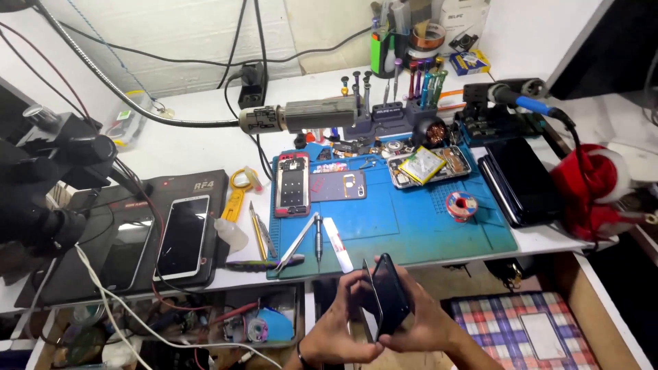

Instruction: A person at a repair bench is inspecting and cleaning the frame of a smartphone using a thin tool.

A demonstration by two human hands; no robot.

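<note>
Left hand: left hand below the counter's front edge, palm turned inward, fingers curled around the near edge of the dark phone — grasping it.
Right hand: right hand opposite, thumb and fingers clasped on the phone's far side, wrist angled up from the lower right.
Dark phone: slim, glossy black slab held on edge and tilted, between both hands, in front of the counter and above the open space under it.
Counter: white counter, smooth, crowded with tools and cables.
Work mat: blue rubbery mat, rectangular, matte, lying just beyond the hands.
On the mat: metal tweezers and a slender screwdriver side by side near the front edge; an opened phone frame upright in plan; a small solder spool.
Left of mat: white-edged phone with dark glass, resting on a black pad.
Packages: a small blue-and-yellow box at the counter's back; a white carton behind it.
Lower right: plaid cloth — red, blue and white checks.
</note>
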